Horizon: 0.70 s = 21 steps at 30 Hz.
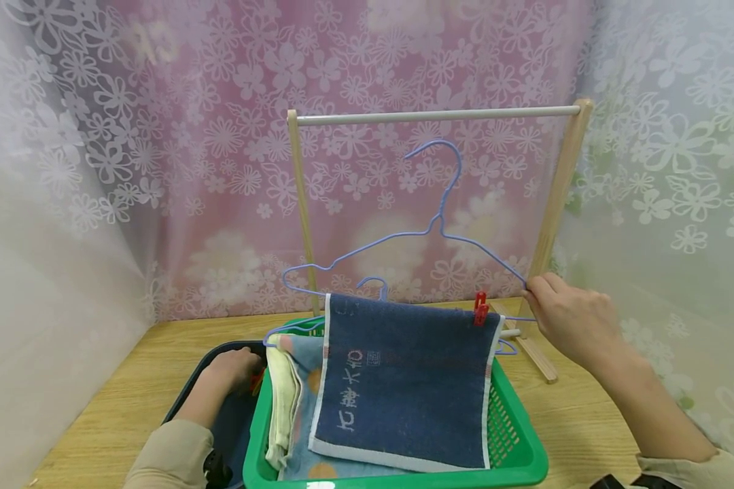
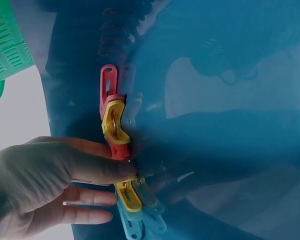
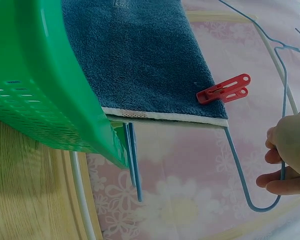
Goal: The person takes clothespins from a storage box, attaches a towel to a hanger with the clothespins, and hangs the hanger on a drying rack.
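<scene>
My right hand [image 1: 571,319] grips the right end of a blue wire hanger [image 1: 397,236], holding it up over the green basket. A dark navy towel [image 1: 404,380] with white edging is draped over the hanger's lower bar. Near the towel's right corner, a red clothespin [image 3: 224,90] clips it to the bar. Down in the dark blue tub [image 1: 186,390], my left hand [image 1: 235,367] reaches among several clothespins. The left wrist view shows that hand [image 2: 65,175] with thumb and forefinger pinching a red clothespin [image 2: 108,82], against yellow [image 2: 115,122] and teal clothespins [image 2: 130,222].
The green basket [image 1: 529,448] holds a pale yellow cloth [image 1: 281,401], a light blue patterned towel [image 1: 308,353] and more blue hangers [image 1: 374,280]. Behind it stands a wooden rack with a white bar [image 1: 434,116]. Flowered curtains [image 1: 220,170] enclose the wooden table [image 1: 104,414].
</scene>
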Each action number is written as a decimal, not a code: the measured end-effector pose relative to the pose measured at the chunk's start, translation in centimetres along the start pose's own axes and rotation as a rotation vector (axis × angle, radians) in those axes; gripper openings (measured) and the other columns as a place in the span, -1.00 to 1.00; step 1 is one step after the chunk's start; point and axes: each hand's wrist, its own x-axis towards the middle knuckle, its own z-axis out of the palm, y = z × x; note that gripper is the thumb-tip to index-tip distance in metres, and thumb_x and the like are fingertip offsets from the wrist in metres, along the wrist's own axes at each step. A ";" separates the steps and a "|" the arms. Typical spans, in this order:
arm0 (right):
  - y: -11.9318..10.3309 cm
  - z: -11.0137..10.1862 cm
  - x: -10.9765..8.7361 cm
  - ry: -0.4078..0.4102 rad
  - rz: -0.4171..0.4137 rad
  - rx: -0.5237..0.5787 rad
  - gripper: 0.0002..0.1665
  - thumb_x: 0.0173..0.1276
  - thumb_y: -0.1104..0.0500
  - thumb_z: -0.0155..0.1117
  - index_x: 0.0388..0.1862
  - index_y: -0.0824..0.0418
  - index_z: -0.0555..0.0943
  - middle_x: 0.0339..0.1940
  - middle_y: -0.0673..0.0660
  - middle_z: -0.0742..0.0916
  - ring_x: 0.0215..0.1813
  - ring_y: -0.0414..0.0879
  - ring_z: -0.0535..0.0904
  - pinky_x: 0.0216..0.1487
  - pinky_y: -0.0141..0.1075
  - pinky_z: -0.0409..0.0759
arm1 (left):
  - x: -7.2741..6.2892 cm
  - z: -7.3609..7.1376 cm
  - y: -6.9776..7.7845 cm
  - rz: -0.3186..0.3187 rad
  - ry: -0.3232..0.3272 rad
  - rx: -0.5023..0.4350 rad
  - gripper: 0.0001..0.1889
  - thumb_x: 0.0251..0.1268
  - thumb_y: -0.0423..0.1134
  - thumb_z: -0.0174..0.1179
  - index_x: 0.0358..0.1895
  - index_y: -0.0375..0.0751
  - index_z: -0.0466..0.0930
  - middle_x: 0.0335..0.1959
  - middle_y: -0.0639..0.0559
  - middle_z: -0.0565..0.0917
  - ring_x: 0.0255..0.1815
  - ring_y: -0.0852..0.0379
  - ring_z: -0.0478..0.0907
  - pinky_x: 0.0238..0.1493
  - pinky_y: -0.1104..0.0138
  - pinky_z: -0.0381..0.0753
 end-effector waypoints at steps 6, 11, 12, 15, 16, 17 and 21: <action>0.0 0.0 0.1 0.006 0.004 -0.009 -0.36 0.54 -0.08 -0.42 -0.54 0.28 0.41 -0.62 0.11 0.51 -0.84 -0.18 0.12 -0.84 -0.33 -0.02 | 0.1 0.3 -0.2 0.006 -0.010 -0.042 -0.74 -0.07 -0.60 0.21 -0.46 -0.12 0.50 -0.34 -0.16 0.48 -0.52 0.02 0.36 -0.48 0.20 0.36; 0.0 0.0 0.1 0.000 0.006 -0.006 -0.36 0.54 -0.08 -0.43 -0.54 0.28 0.41 -0.62 0.11 0.50 -0.84 -0.19 0.11 -0.83 -0.34 -0.02 | -0.1 0.0 -0.1 -0.029 -0.067 -0.073 -0.71 -0.06 -0.61 0.20 -0.34 -0.13 0.54 -0.15 -0.28 0.47 -0.52 -0.01 0.37 -0.49 0.20 0.34; 0.0 0.0 0.1 -0.001 0.005 -0.004 -0.36 0.54 -0.08 -0.42 -0.54 0.28 0.41 -0.62 0.11 0.50 -0.84 -0.19 0.11 -0.83 -0.34 -0.02 | -0.1 0.0 -0.1 -0.037 -0.080 -0.080 -0.69 -0.07 -0.62 0.19 -0.31 -0.12 0.55 -0.10 -0.30 0.46 -0.53 0.00 0.37 -0.51 0.22 0.33; 0.0 0.0 0.0 0.000 0.004 0.001 -0.37 0.54 -0.07 -0.41 -0.53 0.29 0.41 -0.62 0.12 0.51 -0.84 -0.19 0.12 -0.84 -0.34 -0.02 | -0.2 -0.1 -0.2 -0.042 -0.100 -0.075 -0.66 -0.09 -0.64 0.18 -0.29 -0.12 0.56 -0.06 -0.30 0.44 -0.56 0.01 0.37 -0.54 0.24 0.33; 0.0 0.0 0.0 0.000 0.005 0.003 -0.37 0.54 -0.07 -0.40 -0.53 0.29 0.41 -0.62 0.12 0.51 -0.84 -0.18 0.12 -0.84 -0.34 -0.02 | -0.2 -0.1 -0.3 -0.036 -0.098 -0.063 -0.67 -0.10 -0.64 0.18 -0.31 -0.12 0.56 -0.09 -0.28 0.45 -0.57 0.01 0.37 -0.54 0.24 0.33; 0.0 0.0 0.0 0.000 0.005 0.005 -0.37 0.54 -0.07 -0.40 -0.53 0.29 0.41 -0.61 0.12 0.51 -0.84 -0.18 0.12 -0.84 -0.33 -0.01 | -0.2 -0.1 -0.3 -0.028 -0.095 -0.049 -0.67 -0.11 -0.65 0.18 -0.33 -0.12 0.56 -0.14 -0.25 0.46 -0.56 0.01 0.37 -0.54 0.23 0.34; 0.0 0.1 -0.1 -0.006 0.011 0.005 -0.36 0.54 -0.09 -0.43 -0.54 0.27 0.40 -0.62 0.11 0.51 -0.83 -0.19 0.10 -0.84 -0.33 -0.01 | -0.3 0.0 -0.5 0.003 -0.077 0.003 -0.69 -0.18 -0.66 0.21 -0.45 -0.13 0.51 -0.33 -0.09 0.48 -0.53 0.03 0.35 -0.52 0.20 0.38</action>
